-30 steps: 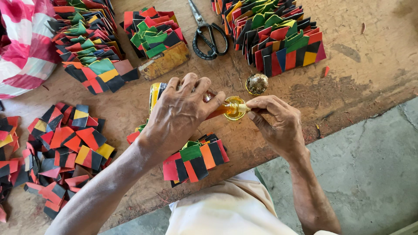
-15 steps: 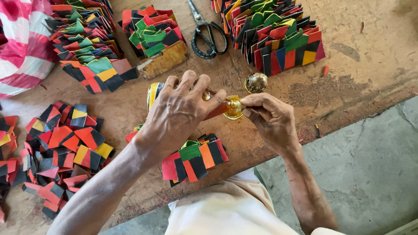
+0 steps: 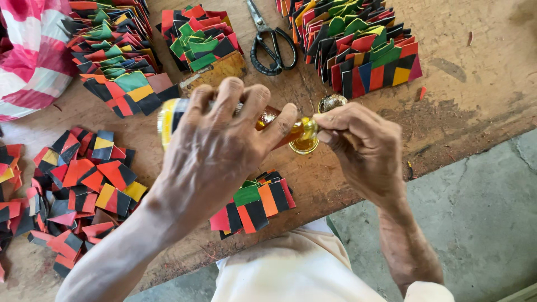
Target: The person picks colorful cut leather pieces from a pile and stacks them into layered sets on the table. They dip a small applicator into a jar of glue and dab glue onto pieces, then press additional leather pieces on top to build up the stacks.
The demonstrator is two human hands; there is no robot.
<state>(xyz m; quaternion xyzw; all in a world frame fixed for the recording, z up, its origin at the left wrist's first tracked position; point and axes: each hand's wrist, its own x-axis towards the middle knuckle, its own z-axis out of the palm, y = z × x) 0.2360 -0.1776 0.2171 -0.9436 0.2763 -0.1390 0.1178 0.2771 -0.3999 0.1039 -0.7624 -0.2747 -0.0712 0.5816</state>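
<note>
My left hand (image 3: 215, 142) grips a small bottle (image 3: 168, 117) of amber liquid, tipped on its side with the neck pointing right. Its mouth meets a small round gold cup (image 3: 305, 144) holding yellow liquid. My right hand (image 3: 361, 148) pinches that cup at its rim, just above the wooden board (image 3: 458, 106). A second small gold cap (image 3: 331, 102) lies just behind my right hand. A short stack of folded red, black, orange and green paper pieces (image 3: 251, 201) sits under my hands at the board's near edge.
Black-handled scissors (image 3: 269, 42) lie at the back. Piles of folded coloured pieces stand at back right (image 3: 358, 45), back middle (image 3: 198, 36), back left (image 3: 117, 56) and loose at left (image 3: 78, 190). A striped pink-white bag (image 3: 28, 50) sits far left. Grey floor (image 3: 475, 218) lies right.
The bottle has tipped further toward the cup and my hands have drawn closer together; more yellow liquid shows in the cup.
</note>
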